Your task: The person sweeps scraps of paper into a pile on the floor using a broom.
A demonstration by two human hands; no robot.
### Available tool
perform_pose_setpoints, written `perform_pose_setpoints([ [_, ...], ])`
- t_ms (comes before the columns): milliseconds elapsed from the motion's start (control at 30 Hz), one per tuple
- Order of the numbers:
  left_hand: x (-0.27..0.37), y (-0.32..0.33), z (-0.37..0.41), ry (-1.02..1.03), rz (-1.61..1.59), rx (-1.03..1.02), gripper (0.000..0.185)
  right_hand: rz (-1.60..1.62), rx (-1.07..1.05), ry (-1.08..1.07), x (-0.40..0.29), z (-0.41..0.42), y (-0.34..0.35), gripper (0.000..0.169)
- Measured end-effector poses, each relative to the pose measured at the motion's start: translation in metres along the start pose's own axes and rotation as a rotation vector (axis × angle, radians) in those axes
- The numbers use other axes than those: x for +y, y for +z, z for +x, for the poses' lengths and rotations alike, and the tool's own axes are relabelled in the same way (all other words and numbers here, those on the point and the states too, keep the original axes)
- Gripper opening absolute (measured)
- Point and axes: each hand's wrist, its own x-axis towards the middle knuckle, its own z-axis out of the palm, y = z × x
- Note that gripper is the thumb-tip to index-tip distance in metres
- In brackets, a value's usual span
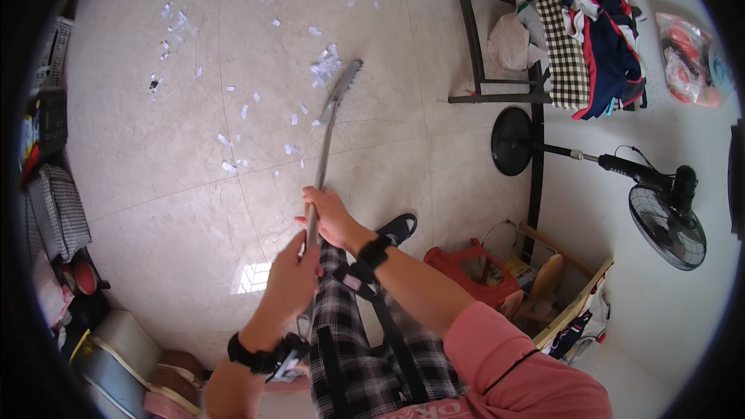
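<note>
Both my hands grip the grey handle of a broom [325, 154]. My left hand [289, 276] wraps the handle's upper part, close to my body. Further down the shaft, my right hand [330, 215] closes around it. The broom head [342, 92] is on the tiled floor [145, 145], seen nearly edge-on. Just left of its far end lies a small heap of white paper scraps [326, 67]. Loose paper scraps [229, 167] are scattered nearer to me, and more paper bits [181, 23] lie at the far left, with a small dark piece [153, 84] among them.
Along the right wall stand a black pedestal fan [668, 221], a dark metal frame [474, 41] with clothes [611, 41], and a red plastic stool [471, 270]. Bags [55, 209] and storage bins [116, 355] line the left side. My slippered foot [400, 227] is near the broom handle.
</note>
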Motion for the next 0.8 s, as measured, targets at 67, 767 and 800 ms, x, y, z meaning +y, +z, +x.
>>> perform_pose_setpoints([
  [67,-0.005,0.008,-0.02,-0.046,0.044,-0.006,0.039,0.004,-0.036,-0.019,0.014,-0.013,-0.016,0.02],
  [767,0.037,-0.057,0.003,0.132,0.645,0.249,0.033,0.169,-0.232,0.079,-0.009,0.047,0.063,0.01],
  [800,0.042,-0.051,0.0,0.197,0.734,0.281,0.034,0.137,-0.232,0.042,-0.017,0.043,0.062,0.009],
])
